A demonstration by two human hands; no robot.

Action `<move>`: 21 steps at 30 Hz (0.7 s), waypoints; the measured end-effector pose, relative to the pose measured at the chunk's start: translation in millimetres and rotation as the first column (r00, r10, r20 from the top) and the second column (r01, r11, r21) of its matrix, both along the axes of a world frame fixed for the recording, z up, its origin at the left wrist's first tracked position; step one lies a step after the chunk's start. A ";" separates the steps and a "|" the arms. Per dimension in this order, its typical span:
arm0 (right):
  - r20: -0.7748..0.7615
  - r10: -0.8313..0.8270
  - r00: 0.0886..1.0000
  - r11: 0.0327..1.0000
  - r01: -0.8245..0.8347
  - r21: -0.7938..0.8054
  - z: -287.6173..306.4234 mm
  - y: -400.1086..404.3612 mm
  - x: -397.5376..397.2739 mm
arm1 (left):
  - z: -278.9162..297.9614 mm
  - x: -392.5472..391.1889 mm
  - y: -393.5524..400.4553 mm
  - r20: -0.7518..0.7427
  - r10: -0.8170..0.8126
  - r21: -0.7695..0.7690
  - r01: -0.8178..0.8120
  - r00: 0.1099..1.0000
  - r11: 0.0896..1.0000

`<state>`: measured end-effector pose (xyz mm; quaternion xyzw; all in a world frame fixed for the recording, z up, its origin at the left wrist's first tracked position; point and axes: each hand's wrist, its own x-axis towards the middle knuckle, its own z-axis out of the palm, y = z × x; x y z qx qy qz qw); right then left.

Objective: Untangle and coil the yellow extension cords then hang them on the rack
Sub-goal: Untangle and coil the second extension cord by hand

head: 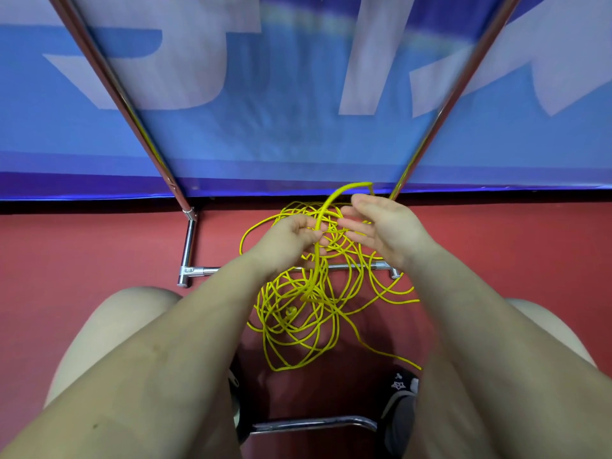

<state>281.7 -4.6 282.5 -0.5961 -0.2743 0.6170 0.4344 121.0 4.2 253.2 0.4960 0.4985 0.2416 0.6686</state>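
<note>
- While the left hand [291, 236] pinches one raised strand of the yellow cord [318, 246], the right hand [381, 226] hangs just beside it with fingers spread and loose, holding nothing.
- From the pinch the strand arcs up and away toward the banner [298, 94], its top bending over above the right hand's fingertips; below the pinch it drops nearly straight down into the tangle [298, 313].
- So the strand's long axis runs away from the person, and the free end of the arc lies nearer the right hand, which I judge is the one to take it next.
- That tangle lies on the red floor [99, 246] between the knees, many thin loops overlapping, some draped over the low bar of the rack [188, 240].
- Cord: thin, round, smooth-jacketed, springy enough to hold a curve.
- Rack: shiny metal tubing, two uprights leaning out to either side.
- A small pale lump sits among the lower loops, possibly a plug; blur makes it hard to tell.
- At the very top edge a bit of yellow shows, perhaps cord already hung.
</note>
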 end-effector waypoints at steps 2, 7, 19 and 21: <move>0.349 0.223 0.910 0.974 -0.221 -0.047 -6.6 -5.1 -4.3 | 3.0 -1.7 3.3 0.067 0.119 -0.035 -0.117 0.991 0.993; 0.572 0.576 0.583 0.780 -0.601 -0.173 -17.4 -16.6 -15.0 | 6.8 -6.6 12.6 0.228 0.384 -0.170 -0.352 0.895 0.920; 0.381 0.485 0.787 0.860 -0.508 -0.044 -9.5 -14.0 -20.1 | 6.0 -8.6 20.9 0.296 0.481 -0.235 -0.425 0.825 0.874; 0.296 0.363 0.883 0.925 -0.381 0.001 -3.6 -10.1 -18.1 | 3.3 -5.9 17.4 0.193 0.347 -0.179 -0.315 0.918 0.932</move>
